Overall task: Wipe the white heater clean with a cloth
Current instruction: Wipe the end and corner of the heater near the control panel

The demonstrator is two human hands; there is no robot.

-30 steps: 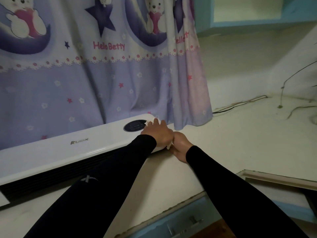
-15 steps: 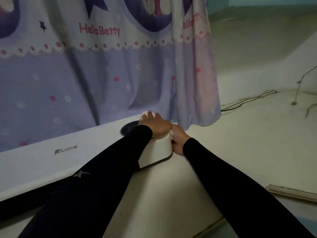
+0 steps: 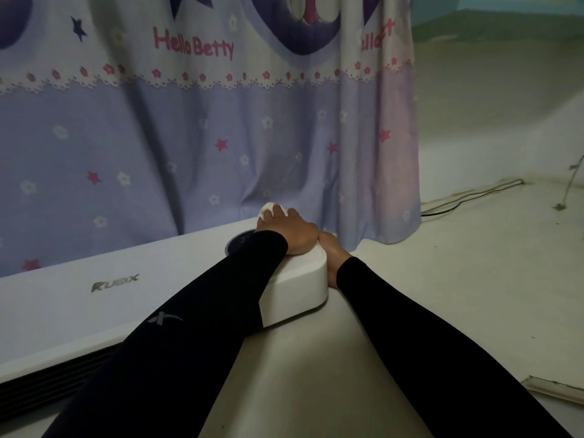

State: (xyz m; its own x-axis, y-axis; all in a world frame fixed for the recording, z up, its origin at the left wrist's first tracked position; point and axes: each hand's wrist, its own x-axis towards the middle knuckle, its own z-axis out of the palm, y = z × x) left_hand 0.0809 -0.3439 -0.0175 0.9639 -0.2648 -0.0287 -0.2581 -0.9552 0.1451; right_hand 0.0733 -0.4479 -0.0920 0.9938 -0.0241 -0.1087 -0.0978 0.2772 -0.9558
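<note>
A white heater point(image 3: 79, 314) lies lengthwise on a pale surface point(image 3: 426, 295), its back against a lilac curtain point(image 3: 221, 137). At its right end the left grip point(image 3: 286, 230), a bare hand, curls over a small white cloth point(image 3: 268, 210) on the top rear edge. The right grip point(image 3: 335, 257) rests against the end cap with its fingers hidden, so I cannot tell whether it clasps anything. The cloth could snag the curtain just behind it, or a hard push might slide the heater if the bracing hand slips. The left sleeve covers part of a dark round panel point(image 3: 238, 245). The heater's left end is cut off.
</note>
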